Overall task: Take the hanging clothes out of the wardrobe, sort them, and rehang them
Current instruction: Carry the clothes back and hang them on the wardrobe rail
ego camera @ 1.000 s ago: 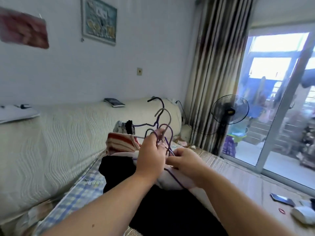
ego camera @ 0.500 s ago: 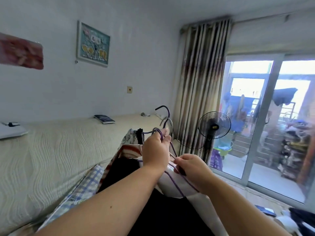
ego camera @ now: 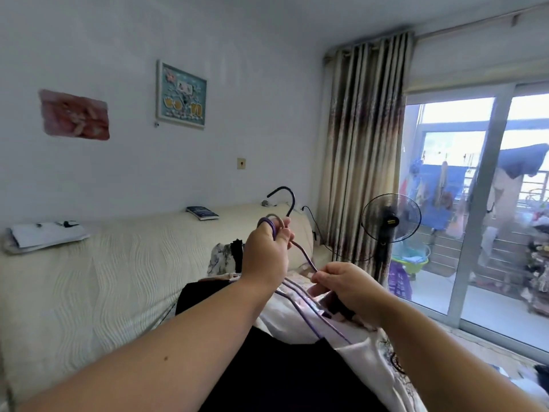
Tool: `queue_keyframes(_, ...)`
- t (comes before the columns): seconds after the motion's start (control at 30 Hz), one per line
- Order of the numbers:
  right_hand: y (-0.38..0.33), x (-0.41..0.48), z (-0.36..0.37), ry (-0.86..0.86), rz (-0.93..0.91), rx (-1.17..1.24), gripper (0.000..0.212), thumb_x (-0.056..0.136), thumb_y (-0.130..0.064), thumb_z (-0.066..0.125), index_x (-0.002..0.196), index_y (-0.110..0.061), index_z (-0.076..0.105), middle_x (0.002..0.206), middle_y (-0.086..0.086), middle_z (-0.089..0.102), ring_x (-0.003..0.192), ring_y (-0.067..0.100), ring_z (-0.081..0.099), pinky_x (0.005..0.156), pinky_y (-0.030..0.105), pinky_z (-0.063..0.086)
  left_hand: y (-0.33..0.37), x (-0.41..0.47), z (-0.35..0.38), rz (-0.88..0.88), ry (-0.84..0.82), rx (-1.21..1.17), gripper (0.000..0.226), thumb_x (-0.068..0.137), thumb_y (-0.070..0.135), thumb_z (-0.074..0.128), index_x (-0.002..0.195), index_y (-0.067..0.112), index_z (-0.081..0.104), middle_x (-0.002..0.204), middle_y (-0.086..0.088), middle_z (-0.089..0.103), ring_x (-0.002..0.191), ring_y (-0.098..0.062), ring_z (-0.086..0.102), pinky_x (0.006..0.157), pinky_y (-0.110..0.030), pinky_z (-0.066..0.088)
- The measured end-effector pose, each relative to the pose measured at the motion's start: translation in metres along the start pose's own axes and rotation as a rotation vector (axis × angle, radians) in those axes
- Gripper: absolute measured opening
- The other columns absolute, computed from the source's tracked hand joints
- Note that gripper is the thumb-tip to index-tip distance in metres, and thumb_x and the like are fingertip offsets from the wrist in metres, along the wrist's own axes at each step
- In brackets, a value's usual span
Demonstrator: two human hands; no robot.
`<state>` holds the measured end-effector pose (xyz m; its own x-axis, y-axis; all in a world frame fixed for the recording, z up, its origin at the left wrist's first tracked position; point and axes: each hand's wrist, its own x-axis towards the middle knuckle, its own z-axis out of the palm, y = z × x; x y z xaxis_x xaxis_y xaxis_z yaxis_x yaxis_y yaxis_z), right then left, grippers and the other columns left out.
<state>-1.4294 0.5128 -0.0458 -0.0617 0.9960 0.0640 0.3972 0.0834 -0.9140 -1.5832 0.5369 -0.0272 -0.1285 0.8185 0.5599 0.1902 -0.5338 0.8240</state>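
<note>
Left hand (ego camera: 267, 257): we curl our fingers tight round the bunched hanger hooks (ego camera: 285, 200).
Right hand (ego camera: 350, 288): at 4 o'clock of the left, we pinch one purple hanger arm (ego camera: 303, 254).
Clothes (ego camera: 297, 367): draped at 6 o'clock below both hands.
Handling: we judge the wire light, stiff and tangle-prone, the fabric soft and slippery; hold by the hooks.

Thin purple wire hangers (ego camera: 303, 254): smooth, slightly glossy coating.
Black garment (ego camera: 282, 370): matt cloth.
White purple-striped garment (ego camera: 350, 331): smooth cloth with a soft sheen.
Cream textured cover (ego camera: 118, 278): matt cloth, wavy quilted ridges.
Beige striped curtain (ego camera: 362, 144): pleated cloth, faint sheen.
Black standing fan (ego camera: 391, 217): matt wire grille.
</note>
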Motion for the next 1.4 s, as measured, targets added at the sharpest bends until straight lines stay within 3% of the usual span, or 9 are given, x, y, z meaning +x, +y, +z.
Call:
queue_keyframes(0.23, -0.007, -0.031, 0.022, -0.264, -0.148, -0.113, 0.023, 0.095, -0.013, 0.053, 0.076, -0.015, 0.065, 0.069, -0.004, 0.070, 0.055, 0.007, 0.059, 0.055, 0.018, 0.046, 0.030, -0.050, -0.072, -0.038, 0.334, 0.103, 0.019, 0.097, 0.018, 0.048, 0.105, 0.011, 0.064, 0.099, -0.002, 0.069, 0.094, -0.017, 0.065, 0.087, -0.038, 0.052)
queue_keyframes(0.37, -0.025, -0.046, 0.072, -0.426, -0.282, -0.236, 0.026, 0.094, -0.017, 0.056, 0.071, -0.020, 0.069, 0.058, -0.013, 0.063, 0.051, -0.002, 0.049, 0.052, 0.012, 0.037, 0.052, -0.078, -0.118, -0.019, 0.485, 0.255, 0.025, 0.097, 0.029, 0.049, 0.092, 0.010, 0.065, 0.088, -0.005, 0.070, 0.081, -0.017, 0.062, 0.073, -0.023, 0.043)
queue_keyframes(0.5, -0.058, -0.061, 0.115, -0.675, -0.259, -0.007, 0.024, 0.094, -0.003, 0.051, 0.084, -0.013, 0.071, 0.074, -0.003, 0.070, 0.065, 0.006, 0.059, 0.062, 0.017, 0.043, 0.084, -0.106, -0.162, 0.022, 0.626, 0.334, 0.026, 0.094, 0.017, 0.053, 0.071, 0.028, 0.050, 0.071, 0.018, 0.060, 0.068, 0.016, 0.056, 0.066, 0.001, 0.036)
queue_keyframes(0.6, -0.093, -0.081, 0.145, -0.914, -0.237, 0.207, 0.018, 0.094, -0.012, 0.052, 0.103, -0.011, 0.067, 0.091, 0.012, 0.072, 0.073, 0.012, 0.066, 0.065, 0.019, 0.049, 0.105, -0.126, -0.195, 0.029, 0.665, 0.322, 0.016, 0.093, 0.013, 0.053, 0.080, 0.023, 0.053, 0.087, 0.008, 0.071, 0.085, 0.003, 0.065, 0.082, -0.016, 0.046)
queue_keyframes(0.7, -0.131, -0.109, 0.183, -1.105, -0.378, 0.070, 0.039, 0.074, -0.037, 0.072, 0.110, -0.025, 0.062, 0.097, 0.010, 0.072, 0.068, 0.017, 0.060, 0.061, 0.023, 0.048, 0.124, -0.146, -0.231, 0.064, 0.801, 0.469, 0.018, 0.090, 0.014, 0.056, 0.077, 0.025, 0.053, 0.085, 0.012, 0.068, 0.076, 0.005, 0.060, 0.075, -0.012, 0.042)
queue_keyframes(0.87, -0.178, -0.149, 0.243, -1.257, -0.600, -0.041, 0.053, 0.065, -0.009, 0.072, 0.113, -0.026, 0.059, 0.070, 0.002, 0.064, 0.057, 0.014, 0.053, 0.049, 0.023, 0.040, 0.158, -0.181, -0.285, 0.091, 0.944, 0.589, 0.011, 0.091, 0.015, 0.054, 0.092, 0.019, 0.064, 0.095, 0.010, 0.071, 0.087, -0.003, 0.062, 0.079, -0.014, 0.041)
queue_keyframes(1.07, -0.233, -0.193, 0.300, -1.460, -0.808, -0.015, 0.057, 0.059, -0.012, 0.066, 0.114, -0.029, 0.063, 0.073, 0.012, 0.059, 0.058, 0.019, 0.042, 0.050, 0.027, 0.031, 0.203, -0.221, -0.342, 0.166, 1.101, 0.780, 0.012, 0.092, 0.020, 0.055, 0.090, 0.015, 0.065, 0.096, 0.003, 0.071, 0.090, -0.012, 0.063, 0.074, -0.014, 0.040)
queue_keyframes(1.17, -0.263, -0.215, 0.322, -1.584, -0.895, -0.009, 0.055, 0.062, -0.008, 0.066, 0.114, -0.025, 0.064, 0.080, 0.028, 0.056, 0.069, 0.028, 0.043, 0.062, 0.039, 0.030, 0.229, -0.240, -0.365, 0.228, 1.150, 0.809, 0.018, 0.092, 0.027, 0.051, 0.089, 0.015, 0.064, 0.094, 0.000, 0.070, 0.089, -0.014, 0.063, 0.076, -0.019, 0.042)
queue_keyframes(1.4, -0.334, -0.284, 0.371, -1.665, -1.086, 0.055, 0.046, 0.057, -0.012, 0.064, 0.102, -0.020, 0.068, 0.061, 0.008, 0.052, 0.052, 0.017, 0.043, 0.050, 0.027, 0.030, 0.305, -0.277, -0.420, 0.304, 1.263, 0.626, 0.030, 0.096, 0.012, 0.040, 0.070, 0.021, 0.054, 0.082, 0.009, 0.067, 0.085, -0.012, 0.069, 0.082, -0.027, 0.051)
